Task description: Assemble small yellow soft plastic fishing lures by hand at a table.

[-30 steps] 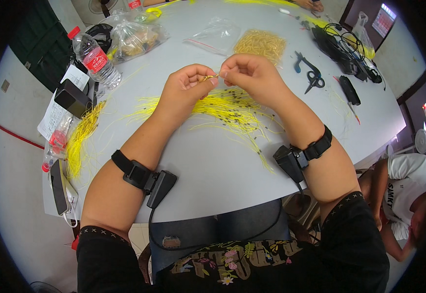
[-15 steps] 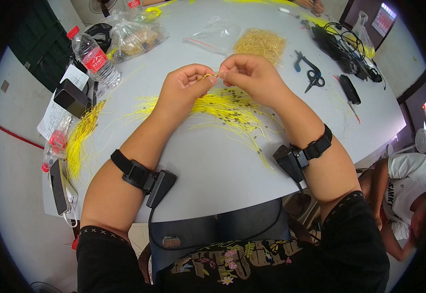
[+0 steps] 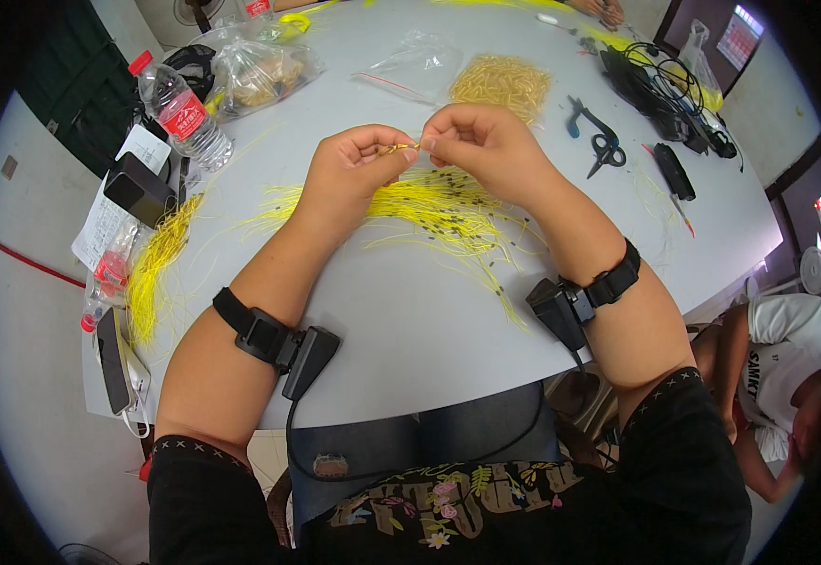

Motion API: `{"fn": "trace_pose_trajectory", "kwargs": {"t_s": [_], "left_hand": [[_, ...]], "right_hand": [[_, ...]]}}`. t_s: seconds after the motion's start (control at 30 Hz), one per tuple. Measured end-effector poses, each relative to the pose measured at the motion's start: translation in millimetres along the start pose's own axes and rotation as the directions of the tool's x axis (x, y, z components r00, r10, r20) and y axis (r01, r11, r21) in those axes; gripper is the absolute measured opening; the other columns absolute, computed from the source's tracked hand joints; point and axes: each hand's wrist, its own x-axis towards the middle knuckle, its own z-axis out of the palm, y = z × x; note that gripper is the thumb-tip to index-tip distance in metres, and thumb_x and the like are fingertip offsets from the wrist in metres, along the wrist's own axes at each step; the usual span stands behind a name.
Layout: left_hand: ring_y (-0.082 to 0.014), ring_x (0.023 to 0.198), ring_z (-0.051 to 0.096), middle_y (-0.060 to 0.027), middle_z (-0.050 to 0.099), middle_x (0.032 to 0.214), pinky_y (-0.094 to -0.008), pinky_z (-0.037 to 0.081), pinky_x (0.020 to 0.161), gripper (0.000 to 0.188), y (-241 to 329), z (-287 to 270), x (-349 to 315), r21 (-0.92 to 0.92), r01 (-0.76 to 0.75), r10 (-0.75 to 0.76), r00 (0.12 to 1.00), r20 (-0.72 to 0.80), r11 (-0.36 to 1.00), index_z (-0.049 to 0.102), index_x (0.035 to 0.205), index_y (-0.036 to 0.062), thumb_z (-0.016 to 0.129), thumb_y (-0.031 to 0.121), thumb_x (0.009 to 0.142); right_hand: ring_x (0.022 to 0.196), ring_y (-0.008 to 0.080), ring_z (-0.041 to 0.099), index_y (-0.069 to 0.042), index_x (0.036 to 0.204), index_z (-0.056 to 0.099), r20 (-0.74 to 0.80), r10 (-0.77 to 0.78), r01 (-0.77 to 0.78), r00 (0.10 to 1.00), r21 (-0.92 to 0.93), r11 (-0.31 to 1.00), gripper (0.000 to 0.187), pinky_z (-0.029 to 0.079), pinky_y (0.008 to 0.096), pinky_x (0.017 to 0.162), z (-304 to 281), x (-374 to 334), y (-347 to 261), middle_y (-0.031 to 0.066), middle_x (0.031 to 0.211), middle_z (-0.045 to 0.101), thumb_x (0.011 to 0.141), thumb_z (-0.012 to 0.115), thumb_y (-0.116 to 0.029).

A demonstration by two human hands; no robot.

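Observation:
My left hand (image 3: 354,169) pinches a small gold-coloured metal piece (image 3: 394,148) between thumb and fingers. Right up against it, the thumb and forefinger of my right hand (image 3: 486,149) are pressed together at the piece's tip. Whatever thin end the right fingers grip is too small to make out. Both hands are raised over a spread bundle of yellow strings (image 3: 429,209) with small dark beads or sleeves along them. Just beyond the hands lies a heap of small gold pieces (image 3: 502,85) on clear plastic.
Black scissors (image 3: 606,155), a blue-handled tool (image 3: 575,122) and a black cutter (image 3: 674,172) lie to the right, near tangled black cables (image 3: 660,85). A water bottle (image 3: 184,113), a black box (image 3: 140,188) and more yellow strings (image 3: 156,268) line the left. A person (image 3: 778,377) sits at right.
Hardly anything differs. My left hand has shifted very slightly, while the right keeps its place and both pinches stay closed.

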Motion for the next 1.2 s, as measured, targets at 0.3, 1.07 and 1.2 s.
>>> {"fn": "trace_pose_trajectory", "kwargs": {"t_s": [0.3,1.07,1.2], "left_hand": [[-0.0037,0.064,0.047,0.0027,0.056,0.071,-0.0175,0.035,0.057,0.012,4.7,4.7,-1.4,-0.001,0.003,-0.003,1.0,-0.012,1.0,0.064,0.091,0.0018,0.067,0.01,0.083],[-0.0037,0.063,0.045,0.0047,0.051,0.068,-0.0178,0.035,0.058,0.008,6.2,3.7,-2.9,0.07,-0.001,0.003,1.0,-0.026,0.998,0.06,0.085,0.0058,0.063,0.012,0.082],[-0.0041,0.063,0.045,0.0048,0.05,0.068,-0.0177,0.034,0.057,0.007,2.6,0.2,-1.6,-0.017,0.024,-0.024,1.0,0.02,1.0,0.059,0.087,0.0064,0.061,0.011,0.083]], "right_hand": [[0.068,0.0048,0.055,-0.002,0.088,0.064,0.025,0.015,-0.017,1.0,0.083,0.996,0.009,0.043,0.0196,0.062,-1.3,0.0,-1.2,-0.002,0.074,0.06,0.084,0.063,-0.011],[0.068,0.0057,0.055,-0.003,0.087,0.062,0.024,0.059,-0.062,0.998,0.122,0.991,0.012,0.043,0.0197,0.063,-0.6,-0.2,-4.7,-0.0005,0.072,0.06,0.086,0.062,-0.015],[0.065,0.0054,0.054,-0.004,0.086,0.062,0.038,0.056,-0.059,0.998,0.085,0.995,0.011,0.042,0.0195,0.061,-0.3,0.6,-3.3,-0.0014,0.07,0.059,0.086,0.062,-0.015]]}}
